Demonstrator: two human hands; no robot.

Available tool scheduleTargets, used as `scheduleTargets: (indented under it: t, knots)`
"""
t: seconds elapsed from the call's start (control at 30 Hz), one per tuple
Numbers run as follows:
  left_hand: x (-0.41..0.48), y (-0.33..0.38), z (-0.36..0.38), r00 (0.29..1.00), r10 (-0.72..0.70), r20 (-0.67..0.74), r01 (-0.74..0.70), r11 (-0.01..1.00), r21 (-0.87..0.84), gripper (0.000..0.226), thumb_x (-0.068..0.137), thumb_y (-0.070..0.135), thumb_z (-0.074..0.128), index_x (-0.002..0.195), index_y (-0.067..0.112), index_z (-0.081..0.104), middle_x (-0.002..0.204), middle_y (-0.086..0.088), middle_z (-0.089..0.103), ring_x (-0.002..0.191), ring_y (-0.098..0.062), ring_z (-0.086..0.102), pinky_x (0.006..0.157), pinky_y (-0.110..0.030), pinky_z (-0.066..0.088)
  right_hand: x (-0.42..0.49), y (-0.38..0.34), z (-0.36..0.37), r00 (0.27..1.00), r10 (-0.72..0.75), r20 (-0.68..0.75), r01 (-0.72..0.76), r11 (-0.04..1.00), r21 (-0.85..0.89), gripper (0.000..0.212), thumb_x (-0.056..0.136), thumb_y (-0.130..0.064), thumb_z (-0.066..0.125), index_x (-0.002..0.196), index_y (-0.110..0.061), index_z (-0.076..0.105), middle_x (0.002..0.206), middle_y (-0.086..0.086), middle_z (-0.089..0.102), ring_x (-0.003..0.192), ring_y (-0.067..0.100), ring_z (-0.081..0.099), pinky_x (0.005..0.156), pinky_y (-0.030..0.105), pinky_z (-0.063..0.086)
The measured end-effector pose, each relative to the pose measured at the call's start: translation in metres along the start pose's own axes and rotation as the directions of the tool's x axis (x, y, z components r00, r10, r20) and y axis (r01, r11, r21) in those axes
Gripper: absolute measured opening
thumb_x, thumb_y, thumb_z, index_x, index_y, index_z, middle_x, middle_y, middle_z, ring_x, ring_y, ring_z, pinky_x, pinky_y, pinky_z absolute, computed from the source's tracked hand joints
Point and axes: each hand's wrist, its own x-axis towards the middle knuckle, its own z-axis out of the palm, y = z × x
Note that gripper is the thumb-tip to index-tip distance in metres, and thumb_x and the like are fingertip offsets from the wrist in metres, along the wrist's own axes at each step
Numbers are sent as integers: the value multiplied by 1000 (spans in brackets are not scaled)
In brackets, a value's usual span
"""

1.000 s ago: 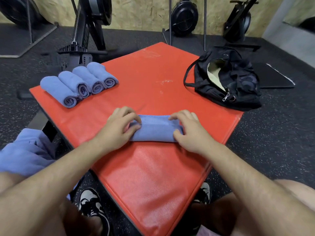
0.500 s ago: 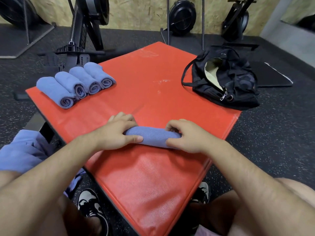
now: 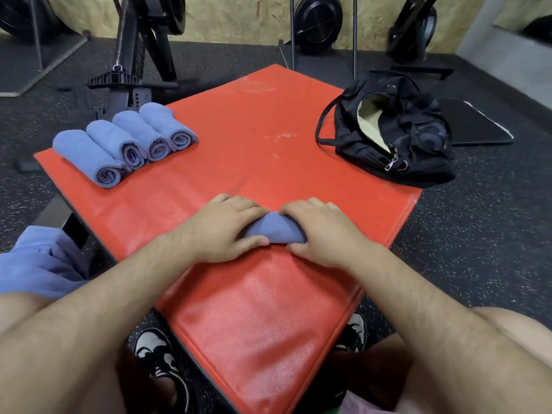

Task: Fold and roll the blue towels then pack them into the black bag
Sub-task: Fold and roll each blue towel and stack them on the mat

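A: Hands, quick?
B: Both were on one blue towel roll (image 3: 273, 231) at the middle of the red mat (image 3: 254, 324); left hand (image 3: 222, 228) was curled over its left end, thumb along the near side; right hand (image 3: 321, 231) was curled over the right end; only a short strip of the roll showed between them.
A: Grip?
B: Narrow on both sides, fingers wrapped round the cloth; the roll lay flat, touching the mat.
A: Other towels?
B: Four rolled towels (image 3: 125, 141) sat side by side, touching, at the mat's far left corner, spiral ends toward the near side; a loose heap of blue cloth (image 3: 35, 264) lay off the mat by the left knee.
A: Bag?
B: Black bag (image 3: 394, 135) sat at the mat's far right edge, zip open, pale lining showing; well apart from the hands; couldn't tell if anything was inside.
A: Rest?
B: Black-and-white shoes (image 3: 158, 357) were below the mat's near edge; black gym machines (image 3: 140, 40) stood on the speckled floor (image 3: 478, 222) behind.
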Motion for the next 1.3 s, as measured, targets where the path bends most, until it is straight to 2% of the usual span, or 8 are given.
scheduleTargets:
  t: [0.23, 0.6, 0.73, 0.83, 0.97, 1.1, 1.2, 1.3]
  knots:
    - [25, 0, -2, 992, -65, 103, 64, 998, 13, 75, 84, 69, 55, 148, 36, 32, 125, 10, 55, 118, -16, 55, 92, -37, 41, 14, 11, -6, 996, 83, -14, -74, 944, 320, 49, 72, -37, 69, 120, -33, 58, 115, -10, 64, 109, 16, 58, 95, 38, 47]
    - [19, -4, -66, 997, -73, 38, 82, 890, -449, 66, 80, 37, 81, 139, 37, 51, 128, 30, 58, 116, 10, 53, 99, -22, 43, 6, 24, -52, 986, 5, -165, 93, 810, 579, 41, 75, -20, 86, 111, -27, 68, 102, -17, 71, 97, 1, 64, 86, 20, 47]
    - [19, -4, -75, 996, -94, 8, 85, 864, -495, 56, 83, 23, 81, 134, 29, 58, 97, 50, 56, 83, 26, 53, 75, -2, 38, 7, 25, -60, 987, 28, -158, 86, 740, 667, 33, 75, -12, 87, 102, -20, 70, 79, -17, 68, 71, 0, 60, 69, 16, 43]
    - [15, -4, -73, 988, -144, 49, 147, 822, -551, 62, 81, 28, 83, 135, 38, 53, 113, 43, 58, 100, 21, 55, 84, -5, 40, 12, 20, -58, 977, 53, -204, 93, 762, 641, 41, 72, -17, 88, 108, -26, 69, 99, -13, 70, 92, 2, 64, 83, 24, 49]
    - [11, 0, -72, 968, -239, 72, 221, 688, -691, 64, 85, 23, 79, 134, 46, 44, 127, 33, 57, 118, 13, 53, 96, -10, 41, 24, 9, -52, 905, 161, -393, 117, 795, 595, 64, 72, -22, 87, 129, -28, 59, 127, -10, 55, 121, 1, 51, 104, 29, 44]
    - [18, 10, -71, 869, -467, -162, 202, 636, -745, 58, 87, 19, 73, 133, 41, 45, 113, 20, 67, 97, -4, 66, 81, -26, 52, 39, -22, -42, 661, 371, -652, 77, 831, 551, 48, 77, -18, 80, 117, -26, 55, 119, -7, 50, 114, 14, 52, 91, 46, 52]
    - [24, 20, -71, 829, -494, -263, 122, 618, -776, 57, 82, 25, 75, 123, 51, 45, 113, 22, 65, 96, -3, 66, 80, -29, 54, 49, -53, -40, 756, 419, -503, 69, 712, 698, 28, 87, -25, 73, 110, -23, 57, 110, -4, 58, 92, 10, 61, 85, 36, 52]
    - [26, 18, -69, 825, -526, -209, 95, 492, -866, 75, 67, 43, 72, 137, 40, 46, 123, 11, 61, 100, -7, 67, 76, -25, 55, 67, -65, -43, 825, 474, -307, -35, 585, 810, 57, 79, -53, 67, 124, -19, 54, 123, 1, 60, 106, 14, 63, 95, 34, 51]
